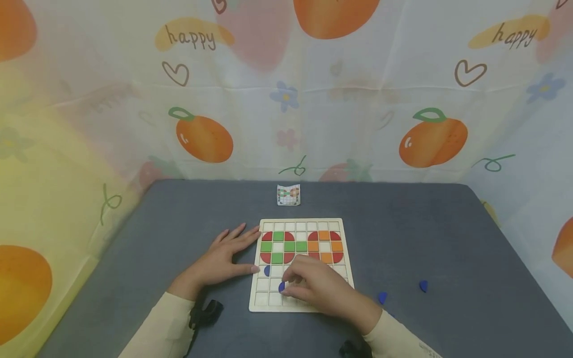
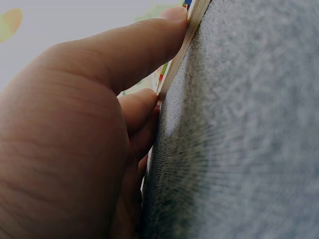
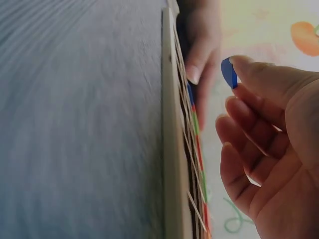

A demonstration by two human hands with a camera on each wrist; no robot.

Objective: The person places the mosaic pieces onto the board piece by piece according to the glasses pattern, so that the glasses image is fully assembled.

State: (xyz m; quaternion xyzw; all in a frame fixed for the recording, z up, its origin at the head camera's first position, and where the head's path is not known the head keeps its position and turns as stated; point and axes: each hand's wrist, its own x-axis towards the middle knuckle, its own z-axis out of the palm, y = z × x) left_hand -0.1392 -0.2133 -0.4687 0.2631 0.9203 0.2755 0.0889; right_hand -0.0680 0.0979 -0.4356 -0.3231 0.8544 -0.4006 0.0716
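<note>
A wooden grid board (image 1: 264,309) lies on the table, with red quarter-round, green and orange square tiles in its upper rows. My left hand (image 1: 224,256) lies with straight, spread fingers at the board's left side; its thumb and fingertips touch the edge. Between thumb and index finger, my right hand (image 1: 320,288) pinches a blue half-round piece (image 3: 229,73) over the lower rows. In the right wrist view that piece is held apart from the board. Another blue piece (image 1: 266,271) sits in a left cell below the red and green tiles. My right hand hides several cells.
Two loose blue pieces, one near the right sleeve (image 1: 382,298) and one farther right (image 1: 423,286), lie on the grey table (image 1: 403,228). A small printed pattern card (image 1: 288,195) stands behind the board. A patterned cloth (image 1: 340,124) hangs at the back.
</note>
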